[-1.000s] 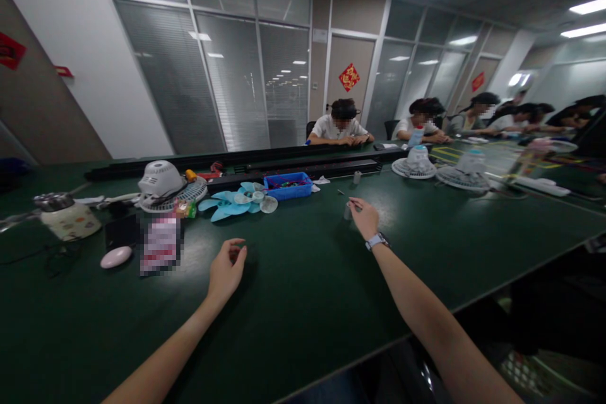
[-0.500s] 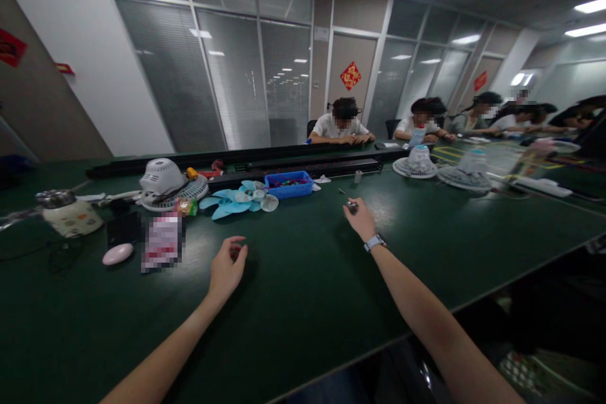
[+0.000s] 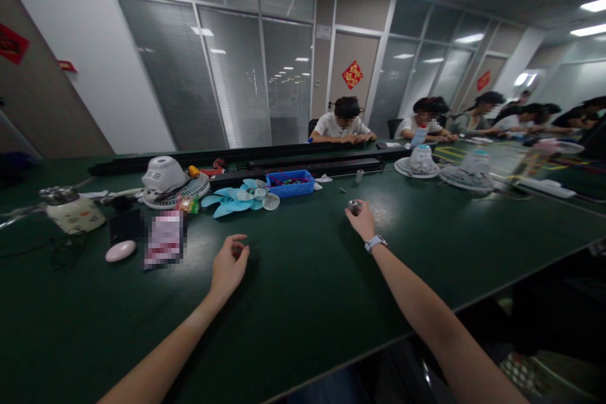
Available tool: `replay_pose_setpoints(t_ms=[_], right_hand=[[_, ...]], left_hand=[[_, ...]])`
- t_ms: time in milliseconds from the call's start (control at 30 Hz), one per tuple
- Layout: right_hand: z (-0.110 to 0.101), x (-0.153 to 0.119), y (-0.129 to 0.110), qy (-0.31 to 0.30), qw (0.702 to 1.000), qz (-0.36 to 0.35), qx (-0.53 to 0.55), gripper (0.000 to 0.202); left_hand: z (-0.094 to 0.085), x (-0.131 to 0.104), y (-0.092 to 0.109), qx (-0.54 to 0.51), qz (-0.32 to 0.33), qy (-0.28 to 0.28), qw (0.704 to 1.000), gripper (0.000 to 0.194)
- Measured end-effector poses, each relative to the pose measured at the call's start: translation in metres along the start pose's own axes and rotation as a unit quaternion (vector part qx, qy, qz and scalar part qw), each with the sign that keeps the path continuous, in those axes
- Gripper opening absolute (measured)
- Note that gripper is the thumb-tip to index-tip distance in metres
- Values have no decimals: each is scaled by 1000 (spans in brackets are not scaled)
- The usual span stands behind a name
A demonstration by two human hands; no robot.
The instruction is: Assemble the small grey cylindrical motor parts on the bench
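Observation:
My right hand [image 3: 363, 221], with a watch on its wrist, grips a small round metal piece [image 3: 353, 204] between thumb and fingers, at or just above the green table [image 3: 293, 278]. The fingers hide much of that piece. Just beyond it lie a short thin metal pin [image 3: 343, 189] and a small grey cylinder [image 3: 359, 175] standing upright. My left hand [image 3: 230, 264] hovers or rests over the tabletop with nothing in it, its fingers loosely curled and apart from the thumb.
Blue fan blades [image 3: 237, 199] lie beside a blue bin [image 3: 291, 188] of small parts. Further left are a white fan housing [image 3: 164, 175], a pink oval object [image 3: 120, 251] and a patterned kettle-like vessel [image 3: 76, 211]. More fan parts [image 3: 416, 165] stand at right. Several people sit across the table.
The round metal piece shows a little more above my right fingers, which have shifted slightly. My left hand stays almost as it was. The whole view has moved a touch.

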State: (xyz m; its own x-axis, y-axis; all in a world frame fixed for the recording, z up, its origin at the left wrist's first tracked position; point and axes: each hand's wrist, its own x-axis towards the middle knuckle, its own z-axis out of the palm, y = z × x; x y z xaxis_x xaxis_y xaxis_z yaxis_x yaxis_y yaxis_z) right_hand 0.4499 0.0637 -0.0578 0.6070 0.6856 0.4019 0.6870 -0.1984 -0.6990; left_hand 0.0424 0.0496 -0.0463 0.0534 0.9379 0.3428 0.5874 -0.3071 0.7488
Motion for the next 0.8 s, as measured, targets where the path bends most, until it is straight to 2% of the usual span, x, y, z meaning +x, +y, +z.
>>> replay_pose_setpoints(t_ms=[100, 367, 567, 700, 800], right_hand=[[4, 4, 6, -7, 1000, 15, 11, 40], [7, 8, 8, -11, 998, 40, 40, 34], [0, 4, 2, -5, 997, 44, 63, 32], [0, -14, -24, -22, 994, 12, 104, 35], [8, -50, -62, -74, 984, -49, 155, 37]], left_hand=[[0, 0, -1, -1, -1, 0, 1000, 41], [2, 1, -4, -8, 3, -1, 1000, 41], [2, 1, -3, -7, -8, 6, 1000, 47], [3, 0, -5, 8, -2, -3, 1000, 47], [4, -1, -3, 10, 3, -16, 1000, 45]])
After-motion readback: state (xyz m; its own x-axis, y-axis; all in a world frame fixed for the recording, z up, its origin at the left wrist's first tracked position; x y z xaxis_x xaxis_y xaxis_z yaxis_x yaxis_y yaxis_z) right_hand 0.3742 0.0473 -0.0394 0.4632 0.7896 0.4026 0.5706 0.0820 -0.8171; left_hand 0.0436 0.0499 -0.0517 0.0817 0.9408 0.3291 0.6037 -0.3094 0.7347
